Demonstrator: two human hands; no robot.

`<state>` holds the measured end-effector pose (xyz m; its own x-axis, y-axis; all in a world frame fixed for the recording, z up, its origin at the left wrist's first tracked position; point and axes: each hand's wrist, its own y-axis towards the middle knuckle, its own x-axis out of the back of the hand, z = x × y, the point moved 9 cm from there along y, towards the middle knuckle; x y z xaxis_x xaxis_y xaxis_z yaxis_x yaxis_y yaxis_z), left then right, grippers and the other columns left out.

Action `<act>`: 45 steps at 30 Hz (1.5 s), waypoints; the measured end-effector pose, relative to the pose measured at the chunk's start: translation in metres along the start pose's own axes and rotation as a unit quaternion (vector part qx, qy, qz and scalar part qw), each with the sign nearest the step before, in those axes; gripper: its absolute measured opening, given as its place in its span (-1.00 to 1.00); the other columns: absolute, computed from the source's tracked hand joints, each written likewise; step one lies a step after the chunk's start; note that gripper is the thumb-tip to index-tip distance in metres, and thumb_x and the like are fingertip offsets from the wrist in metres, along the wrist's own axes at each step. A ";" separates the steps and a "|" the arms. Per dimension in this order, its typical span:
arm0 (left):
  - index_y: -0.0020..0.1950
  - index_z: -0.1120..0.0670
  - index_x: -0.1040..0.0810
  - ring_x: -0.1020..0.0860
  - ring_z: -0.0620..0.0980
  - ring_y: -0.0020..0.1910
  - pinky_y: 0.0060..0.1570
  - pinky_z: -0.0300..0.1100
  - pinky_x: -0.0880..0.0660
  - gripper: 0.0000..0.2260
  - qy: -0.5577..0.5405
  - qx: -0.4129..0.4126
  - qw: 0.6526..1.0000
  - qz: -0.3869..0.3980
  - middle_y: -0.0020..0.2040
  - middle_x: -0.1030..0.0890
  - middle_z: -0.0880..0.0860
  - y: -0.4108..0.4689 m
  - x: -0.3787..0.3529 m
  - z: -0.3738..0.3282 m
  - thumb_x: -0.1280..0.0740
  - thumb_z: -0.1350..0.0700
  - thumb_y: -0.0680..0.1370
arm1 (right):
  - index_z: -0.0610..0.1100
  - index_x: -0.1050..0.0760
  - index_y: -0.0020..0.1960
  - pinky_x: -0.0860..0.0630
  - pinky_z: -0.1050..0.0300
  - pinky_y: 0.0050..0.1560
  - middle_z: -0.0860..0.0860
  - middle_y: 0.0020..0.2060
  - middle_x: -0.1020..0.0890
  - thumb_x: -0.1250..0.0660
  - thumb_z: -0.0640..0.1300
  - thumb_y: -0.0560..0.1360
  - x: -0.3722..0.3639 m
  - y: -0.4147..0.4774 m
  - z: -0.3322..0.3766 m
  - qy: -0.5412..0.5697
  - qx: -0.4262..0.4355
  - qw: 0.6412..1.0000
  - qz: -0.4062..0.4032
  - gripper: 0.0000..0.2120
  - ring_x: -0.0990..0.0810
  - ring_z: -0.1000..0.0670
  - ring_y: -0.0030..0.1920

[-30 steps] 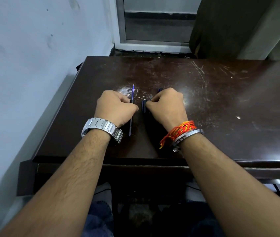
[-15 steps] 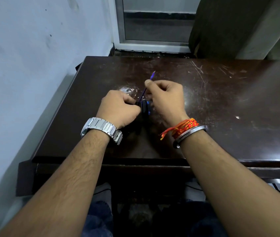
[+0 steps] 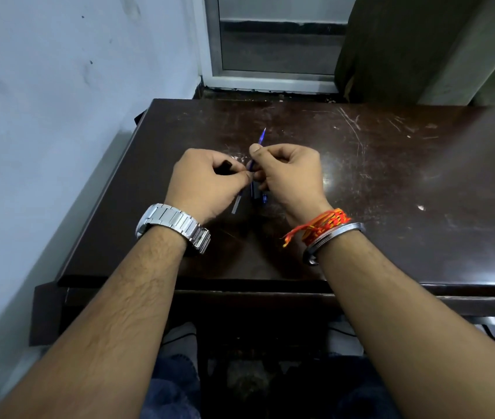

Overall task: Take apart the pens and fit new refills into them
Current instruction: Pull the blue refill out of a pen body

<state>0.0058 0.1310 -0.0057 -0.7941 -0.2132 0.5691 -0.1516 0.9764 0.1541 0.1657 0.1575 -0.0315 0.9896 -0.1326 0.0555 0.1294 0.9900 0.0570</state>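
Dark, scratched table (image 3: 391,182) pushed against a pale wall (image 3: 58,101), window frame behind. Both hands meet above the table's middle, apart from its surface. Right hand (image 3: 291,173): thumb and forefinger pinch a blue refill (image 3: 262,136), its tip pointing up and away. A pale slim end (image 3: 236,204) shows below the left hand (image 3: 207,182), in line with the refill, probably its other end. Left fingers are curled round a dark pen piece (image 3: 227,162), fingertips pressed close to the right hand's; whether they also touch the refill I cannot tell. More pen parts (image 3: 263,197), dark and blue, lie on the table under the hands. Judgement: one pen is already apart and a refill is out, either being drawn or being fed in. Seating it, closing the pen and any further pens remain.
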 end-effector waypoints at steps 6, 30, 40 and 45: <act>-0.37 -0.04 -0.69 -0.54 -0.25 -0.45 -0.55 -0.41 -0.30 -0.89 0.046 0.041 0.998 -0.021 -0.43 -0.64 -0.10 0.003 0.006 0.012 -0.52 0.04 0.36 | -0.18 -0.63 -0.27 -0.43 0.28 -0.52 0.00 -0.49 -0.63 -0.42 -0.14 0.55 -0.011 -0.004 -0.005 0.012 -0.022 0.999 0.030 -0.76 -0.51 0.16 -0.56; -0.42 0.16 -0.34 -0.38 0.01 -0.49 -0.54 -0.23 -0.17 -0.73 0.210 0.141 0.965 -0.071 -0.45 -0.40 0.07 0.001 0.030 0.037 -0.42 0.22 0.35 | -0.10 -0.66 -0.34 -0.60 0.06 -0.26 0.00 -0.40 -0.71 -0.43 -0.07 0.40 0.041 0.007 -0.006 -0.080 -0.052 0.989 -0.112 -0.82 -0.64 0.05 -0.38; -0.38 0.15 -0.35 -0.29 0.01 -0.53 -0.64 -0.24 -0.19 -0.77 0.094 0.126 0.985 -0.077 -0.51 -0.31 0.01 -0.002 0.010 0.024 -0.31 0.11 0.42 | -0.21 -0.68 -0.20 -0.43 0.28 -0.45 -0.11 -0.24 -0.69 -0.40 -0.22 0.41 0.072 0.012 0.005 -0.336 -0.049 0.935 -0.102 -0.91 -0.63 -0.01 -0.27; -0.42 0.12 -0.29 -0.25 0.01 -0.54 -0.67 -0.28 -0.18 -0.71 0.054 0.133 0.987 -0.078 -0.52 -0.27 -0.01 -0.002 0.007 0.025 -0.27 0.09 0.46 | -0.29 -0.64 -0.04 -0.47 0.20 -0.23 -0.20 -0.09 -0.65 -0.40 -0.24 0.45 0.069 0.013 -0.005 -0.397 -0.081 0.913 -0.055 -0.86 -0.56 -0.08 -0.21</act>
<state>-0.0144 0.1283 -0.0224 -0.6841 -0.3510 0.6394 -0.4281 0.9030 0.0376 0.2361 0.1613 -0.0322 0.6211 -0.1611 0.7670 0.2958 0.9545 -0.0391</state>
